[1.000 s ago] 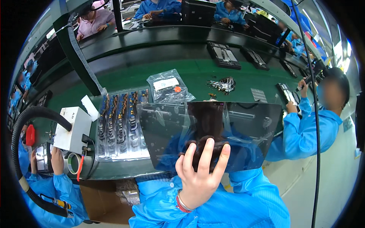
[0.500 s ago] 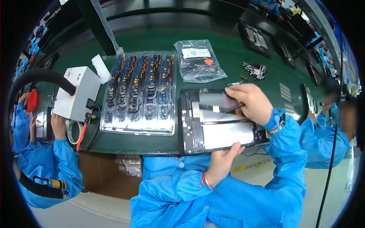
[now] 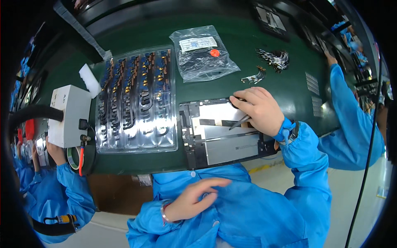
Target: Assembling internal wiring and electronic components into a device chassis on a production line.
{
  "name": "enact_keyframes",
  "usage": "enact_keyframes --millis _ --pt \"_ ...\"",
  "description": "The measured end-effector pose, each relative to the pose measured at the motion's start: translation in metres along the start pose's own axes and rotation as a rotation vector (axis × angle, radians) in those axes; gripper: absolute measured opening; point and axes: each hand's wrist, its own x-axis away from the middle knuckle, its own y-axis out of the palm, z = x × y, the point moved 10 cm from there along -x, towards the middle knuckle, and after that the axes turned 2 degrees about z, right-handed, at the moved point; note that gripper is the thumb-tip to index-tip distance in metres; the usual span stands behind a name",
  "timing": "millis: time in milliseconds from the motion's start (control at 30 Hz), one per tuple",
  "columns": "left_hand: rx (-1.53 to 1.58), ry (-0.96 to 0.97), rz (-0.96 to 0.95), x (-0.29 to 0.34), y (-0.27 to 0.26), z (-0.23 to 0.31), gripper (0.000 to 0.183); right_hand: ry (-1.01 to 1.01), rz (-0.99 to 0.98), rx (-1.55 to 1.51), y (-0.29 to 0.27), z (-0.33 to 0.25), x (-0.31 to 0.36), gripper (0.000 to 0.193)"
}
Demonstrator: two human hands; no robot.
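Note:
An opened tablet (image 3: 225, 151) lies near the table's front edge, with silvery battery panels and black strips showing inside. Over its upper right part is my right hand (image 3: 261, 110), closed round dark, pointed tweezers (image 3: 240, 122). The tip of the tweezers is above the tablet's inner panels; whether it touches cannot be made out. My left hand (image 3: 194, 201) hovers in front of my body, apart from the tablet. Its fingers are stretched out and hold nothing. Left of the tablet sits a clear plastic tray (image 3: 136, 145) with rows of flex cables and small parts.
Beyond the tablet lie a clear bag (image 3: 202, 56) and loose short cables (image 3: 273, 60). Left stand a white box (image 3: 69, 118) with a black hose and a tape roll (image 3: 74, 158). A co-worker's sleeve (image 3: 345, 107) reaches in at right. Other tablets (image 3: 271, 18) lie farther back.
My left hand has let go of the tablet's near edge and moved down and left. The tablet now lies lower and flatter. A co-worker's arm at right stretches farther forward.

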Motion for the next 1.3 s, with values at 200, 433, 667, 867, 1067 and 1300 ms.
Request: enact_keyframes --millis 200,433,667,867,1067,1300 --pt "-1.061 0.321 0.592 0.031 -0.056 0.063 0.034 0.458 0.129 -0.188 -0.023 0.032 0.075 0.047" --pt "-1.117 0.217 0.721 0.029 -0.063 0.037 0.047 0.977 0.316 -0.76 0.021 0.052 0.167 0.048" --pt "-0.668 0.094 0.715 0.029 -0.06 0.014 0.043 1.146 0.515 -1.224 0.028 0.049 0.188 0.046" --pt "-0.025 0.38 0.657 0.044 -0.087 0.024 0.046 0.991 0.74 -1.439 -0.003 0.034 0.15 0.049" --pt "0.43 0.468 0.602 -0.019 -0.164 0.141 0.034 0.684 0.827 -1.709 -0.007 0.062 0.056 0.039" --pt "0.56 0.467 0.84 -0.109 -0.331 0.187 0.027 0.691 0.661 -1.505 0.047 0.066 0.028 0.015"
